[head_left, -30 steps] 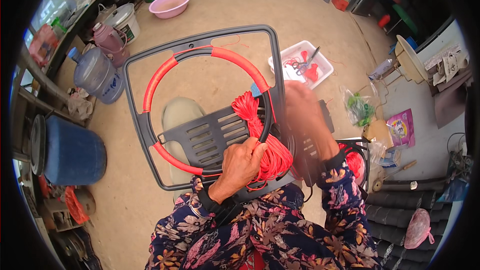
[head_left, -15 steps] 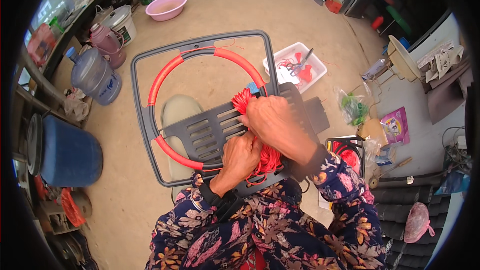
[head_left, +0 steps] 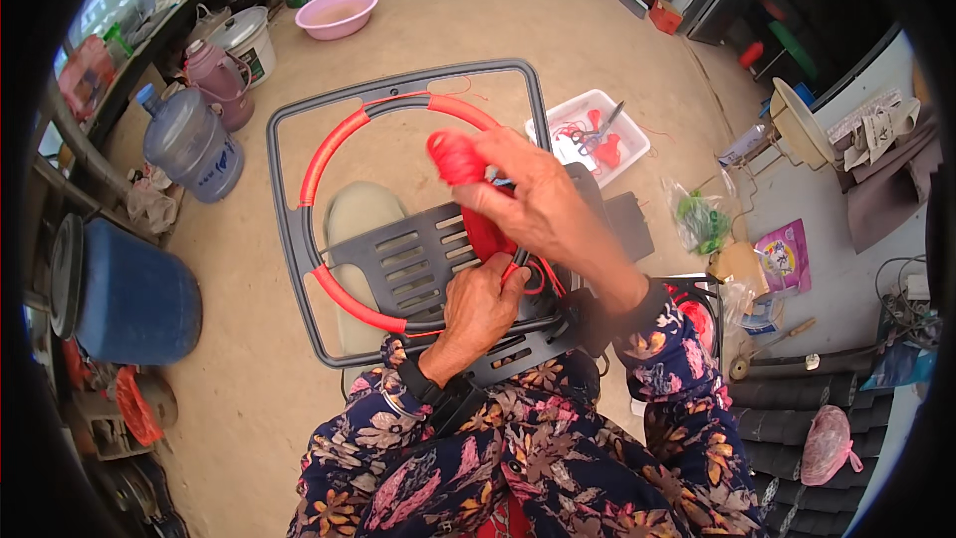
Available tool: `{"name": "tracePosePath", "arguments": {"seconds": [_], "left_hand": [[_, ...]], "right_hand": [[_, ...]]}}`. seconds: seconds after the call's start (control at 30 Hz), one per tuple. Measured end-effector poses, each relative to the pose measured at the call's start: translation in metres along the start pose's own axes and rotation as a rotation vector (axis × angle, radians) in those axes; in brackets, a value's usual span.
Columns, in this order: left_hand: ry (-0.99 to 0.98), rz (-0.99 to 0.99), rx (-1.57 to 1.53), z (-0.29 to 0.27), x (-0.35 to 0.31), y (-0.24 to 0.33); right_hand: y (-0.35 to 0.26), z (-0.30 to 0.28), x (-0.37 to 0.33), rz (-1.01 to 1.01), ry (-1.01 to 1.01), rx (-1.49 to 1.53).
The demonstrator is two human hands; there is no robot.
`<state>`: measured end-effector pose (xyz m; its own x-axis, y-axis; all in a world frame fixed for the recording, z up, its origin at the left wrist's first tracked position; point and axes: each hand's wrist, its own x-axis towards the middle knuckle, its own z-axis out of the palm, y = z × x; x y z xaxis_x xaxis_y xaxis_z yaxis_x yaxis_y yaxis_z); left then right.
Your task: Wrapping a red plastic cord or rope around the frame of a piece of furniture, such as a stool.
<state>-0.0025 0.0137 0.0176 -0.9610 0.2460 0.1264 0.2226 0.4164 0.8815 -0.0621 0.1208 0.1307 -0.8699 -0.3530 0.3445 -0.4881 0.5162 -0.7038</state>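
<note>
On my lap rests a dark grey rectangular frame [head_left: 281, 189] with a round ring [head_left: 406, 110] inside it. Sections of that ring are wrapped in red cord [head_left: 334, 147]. A slotted grey plate [head_left: 363, 247] lies beneath. My left hand [head_left: 476, 309] pinches the ring's lower right part, where red cord passes under the fingers. Above the ring, my right hand [head_left: 538, 194] is closed around a bundle of red cord [head_left: 455, 158], smeared by motion. More red strands hang between the two hands; the ring just behind them is partly hidden.
To the right, a white tray [head_left: 639, 147] holds scissors [head_left: 605, 123] and red cord pieces. A black basket [head_left: 713, 289] with red cord stands by my right forearm. Left are a blue barrel [head_left: 139, 294], a water jug [head_left: 199, 154] and a pink thermos [head_left: 216, 80]. A pink basin [head_left: 337, 25] sits ahead.
My right hand has lifted up and left with the cord bundle, away from my left hand. The left hand has stayed at the ring.
</note>
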Motion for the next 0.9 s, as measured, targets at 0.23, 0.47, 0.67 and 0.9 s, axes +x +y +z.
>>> {"name": "tracePosePath", "arguments": {"seconds": [0.23,0.47,0.67,0.9], "left_hand": [[0.016,-0.008,-0.066,0.001,-0.003,-0.002],[0.016,-0.02,-0.042,0.004,-0.002,0.0],[0.035,-0.023,-0.046,0.004,0.0,-0.002],[0.055,-0.168,-0.359,0.011,0.004,-0.017]], "right_hand": [[0.017,-0.008,-0.021,0.244,0.057,0.593],[0.044,-0.008,-0.016,0.319,0.335,0.7],[0.008,-0.048,-0.004,0.369,0.33,1.365],[-0.047,-0.136,-0.105,0.136,0.354,1.393]]}}
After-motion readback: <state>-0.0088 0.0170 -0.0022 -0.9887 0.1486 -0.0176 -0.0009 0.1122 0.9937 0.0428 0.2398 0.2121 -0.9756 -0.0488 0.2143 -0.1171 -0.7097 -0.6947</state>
